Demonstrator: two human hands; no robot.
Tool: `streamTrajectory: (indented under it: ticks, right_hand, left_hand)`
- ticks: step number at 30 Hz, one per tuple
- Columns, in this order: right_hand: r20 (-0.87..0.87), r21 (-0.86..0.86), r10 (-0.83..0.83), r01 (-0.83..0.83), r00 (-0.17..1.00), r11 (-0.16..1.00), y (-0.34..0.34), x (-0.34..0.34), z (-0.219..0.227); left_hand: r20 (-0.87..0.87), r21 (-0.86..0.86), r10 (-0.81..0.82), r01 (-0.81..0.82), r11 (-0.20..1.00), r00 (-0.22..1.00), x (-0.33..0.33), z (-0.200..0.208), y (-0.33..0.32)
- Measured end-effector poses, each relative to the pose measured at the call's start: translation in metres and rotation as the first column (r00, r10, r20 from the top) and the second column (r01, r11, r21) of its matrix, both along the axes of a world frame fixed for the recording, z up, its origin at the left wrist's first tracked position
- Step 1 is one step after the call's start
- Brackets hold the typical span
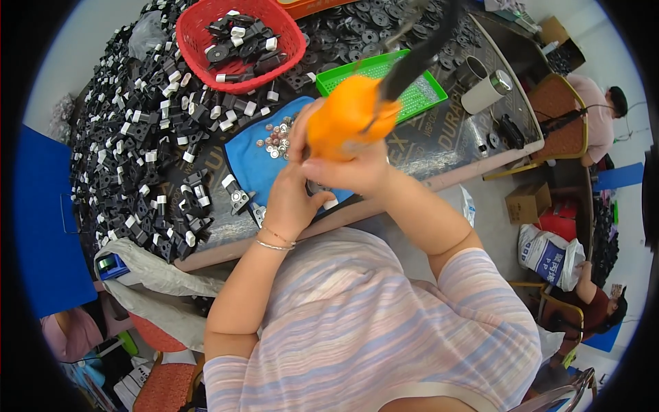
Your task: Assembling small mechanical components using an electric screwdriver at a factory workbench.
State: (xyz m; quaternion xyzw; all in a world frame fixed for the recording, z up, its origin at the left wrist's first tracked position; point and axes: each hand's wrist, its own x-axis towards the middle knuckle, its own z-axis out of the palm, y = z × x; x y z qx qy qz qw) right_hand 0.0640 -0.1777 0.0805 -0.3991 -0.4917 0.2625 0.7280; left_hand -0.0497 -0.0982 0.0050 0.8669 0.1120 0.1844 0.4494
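Note:
My right hand grips an orange power tool, which looks like an electric screwdriver and has a thick black cord rising from it. Close against it, my left hand is closed around a small part with a white end; the fingers hide most of that part. Where the tool's tip meets the work cannot be seen. Both hands are over a blue cloth, on which small round metal pieces lie in a loose heap. Two black-and-white parts rest at the cloth's near left edge.
Black parts with white ends cover the table's left side. A red basket holds similar ones. Behind the tool are a green tray and black discs. A flask stands at the right. Other people sit beyond.

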Motion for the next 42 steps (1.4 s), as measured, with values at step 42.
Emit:
streamTrajectory:
  ticks: [42]
  right_hand:
    - [-0.123,0.102,-0.449,0.461,0.885,0.882,-0.027,0.068,-0.008]
  left_hand:
    - [-0.160,0.076,0.058,-0.047,0.996,0.985,-0.004,0.004,-0.002]
